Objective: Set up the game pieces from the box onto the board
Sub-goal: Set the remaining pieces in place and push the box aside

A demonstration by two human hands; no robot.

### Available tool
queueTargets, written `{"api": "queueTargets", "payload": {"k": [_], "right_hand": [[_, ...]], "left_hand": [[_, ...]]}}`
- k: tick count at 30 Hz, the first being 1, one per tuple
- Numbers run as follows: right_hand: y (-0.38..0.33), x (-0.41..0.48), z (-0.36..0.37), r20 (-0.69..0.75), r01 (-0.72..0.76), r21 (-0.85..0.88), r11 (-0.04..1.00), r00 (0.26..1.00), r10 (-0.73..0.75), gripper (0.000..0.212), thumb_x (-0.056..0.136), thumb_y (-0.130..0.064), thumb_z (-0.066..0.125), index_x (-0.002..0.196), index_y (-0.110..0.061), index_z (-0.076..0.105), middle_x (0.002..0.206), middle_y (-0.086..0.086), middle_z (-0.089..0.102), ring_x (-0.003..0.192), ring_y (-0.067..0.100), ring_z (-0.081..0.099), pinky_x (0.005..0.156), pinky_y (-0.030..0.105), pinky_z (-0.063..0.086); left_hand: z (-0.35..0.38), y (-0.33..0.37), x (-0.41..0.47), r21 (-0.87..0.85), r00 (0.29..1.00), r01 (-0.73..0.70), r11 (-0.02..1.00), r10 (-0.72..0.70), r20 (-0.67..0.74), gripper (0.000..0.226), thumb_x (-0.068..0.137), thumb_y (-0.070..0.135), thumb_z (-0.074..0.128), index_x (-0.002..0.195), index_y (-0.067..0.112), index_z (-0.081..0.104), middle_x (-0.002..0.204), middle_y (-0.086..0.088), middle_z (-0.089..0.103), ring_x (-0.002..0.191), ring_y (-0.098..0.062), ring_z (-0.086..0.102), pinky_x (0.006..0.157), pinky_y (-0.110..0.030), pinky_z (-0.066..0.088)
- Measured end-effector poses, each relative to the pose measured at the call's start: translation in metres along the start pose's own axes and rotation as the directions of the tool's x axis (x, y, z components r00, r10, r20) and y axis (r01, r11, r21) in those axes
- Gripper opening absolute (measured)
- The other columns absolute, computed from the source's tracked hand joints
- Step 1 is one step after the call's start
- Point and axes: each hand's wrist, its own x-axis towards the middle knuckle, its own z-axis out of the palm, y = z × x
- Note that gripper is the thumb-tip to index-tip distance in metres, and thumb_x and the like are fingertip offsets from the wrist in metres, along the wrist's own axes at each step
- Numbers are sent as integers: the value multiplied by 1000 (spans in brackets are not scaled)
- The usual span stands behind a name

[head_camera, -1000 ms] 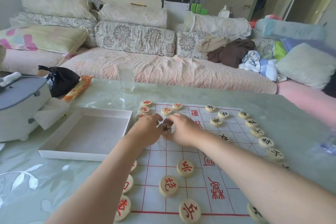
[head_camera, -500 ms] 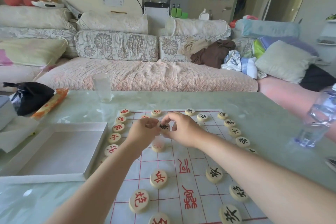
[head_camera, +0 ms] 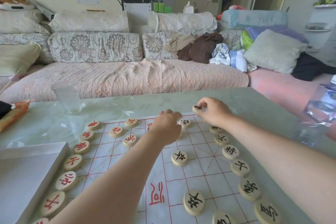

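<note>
Now the sofa (head_camera: 127, 76) fills the back of the view, and the pale green table (head_camera: 245, 100) lies in front of it. On the table lies the board (head_camera: 199, 167), a white sheet with red lines. The white box (head_camera: 27, 169) sits just beside the board's left edge. A clear bottle (head_camera: 320, 111) stands at the table's right side, and a glass (head_camera: 66, 96) stands at the far left.

Half a second ago both hands met over the far middle of the board, their fingers closed on one black-marked piece. They have since parted. The right hand (head_camera: 213, 112) has moved to the board's far right corner and pinches that black piece (head_camera: 198, 108) between thumb and fingers, just above the edge. The left hand (head_camera: 168, 126) stays over the far middle, back upward and fingers bent down. Its fingertips are hidden, so whether it grasps anything cannot be told. Another piece (head_camera: 185, 122) lies just beside its knuckles.

Red pieces (head_camera: 81, 147) line the board's left edge and black pieces (head_camera: 230, 152) its right edge.
</note>
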Motion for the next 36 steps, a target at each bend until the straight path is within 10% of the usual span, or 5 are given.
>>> {"api": "queueTargets", "payload": {"k": [29, 36], "right_hand": [[22, 36, 17, 66, -222, -214, 951, 968, 241, 23, 74, -20, 54, 70, -25, 76, 79, -2, 69, 79, 29, 62, 72, 30, 46], [-4, 22, 13, 35, -92, -173, 981, 994, 100, 29, 89, -18, 50, 93, -29, 77, 116, 1, 61, 106, 29, 60, 90, 34, 48]], "left_hand": [[25, 1, 16, -2, 986, -82, 997, 82, 144, 41, 94, 36, 48, 134, 26, 54, 134, 0, 45, 133, -21, 31, 109, -40, 34], [20, 4, 12, -12, 994, -57, 998, 58, 89, 40, 93, 34, 50, 132, 24, 54, 132, -2, 47, 127, -21, 36, 104, -38, 37]]}}
